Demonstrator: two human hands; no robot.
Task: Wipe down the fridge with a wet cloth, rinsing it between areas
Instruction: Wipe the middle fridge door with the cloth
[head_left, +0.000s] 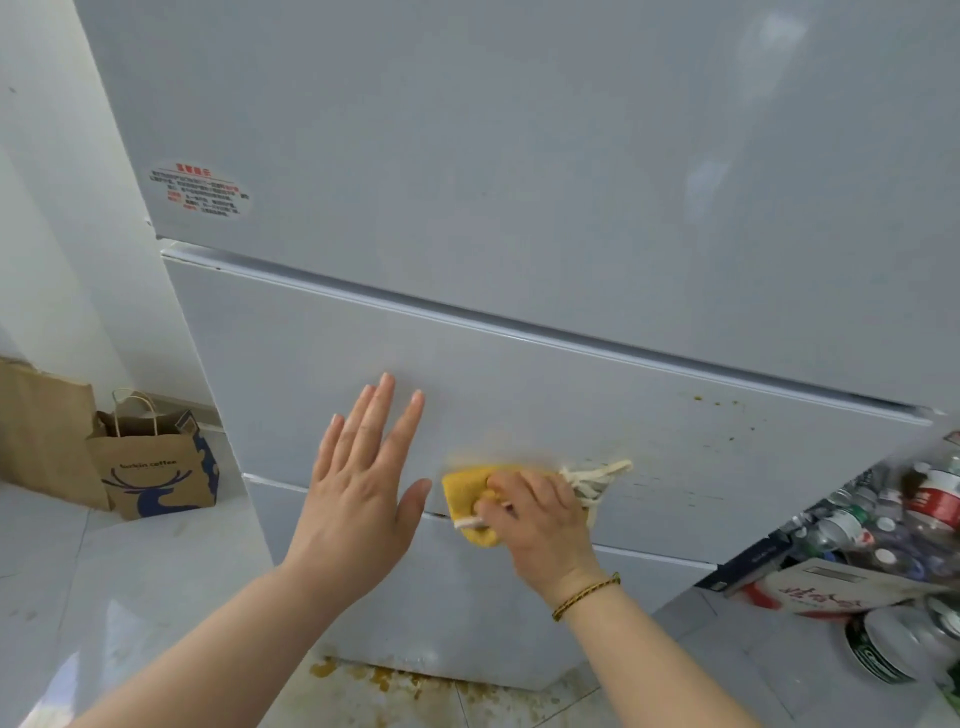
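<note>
Brown paper bags (156, 462), two, stand on the floor left of one grey fridge (519, 208), where the left hand (363, 488) lies flat, grip released, beside the right hand (540, 525), its grip clenched on one yellow cloth (467, 488) pressed against the middle drawer front.

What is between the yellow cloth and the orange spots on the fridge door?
In the head view, only bare grey door separates the yellow cloth from the orange spots; the cloth's white fringe reaches partway.

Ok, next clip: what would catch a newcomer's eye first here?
The yellow cloth pressed to the fridge front by the right hand, at centre. The left hand is spread open beside it. Orange splatter dots the door to the right.
</note>
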